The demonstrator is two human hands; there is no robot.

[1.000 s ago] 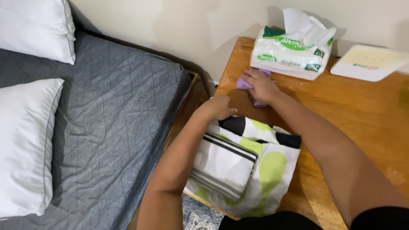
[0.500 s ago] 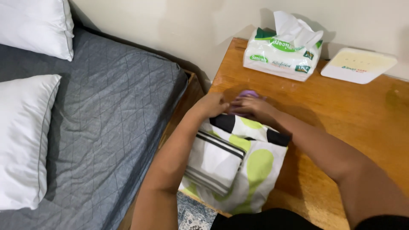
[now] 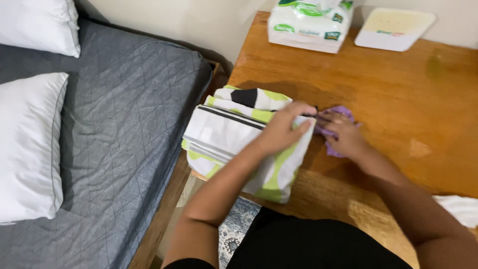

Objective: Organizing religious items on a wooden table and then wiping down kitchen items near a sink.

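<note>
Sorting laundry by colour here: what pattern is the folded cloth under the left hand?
White with lime-green patches and black stripes: folded cloth, under the left hand, head view.

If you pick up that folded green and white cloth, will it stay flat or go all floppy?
Probably floppy: the folded cloth already droops over the wooden table edge. It looks soft and light, so the folds would likely fall open unless supported underneath. It seems unlikely to slide much, since the left hand presses it down.
</note>
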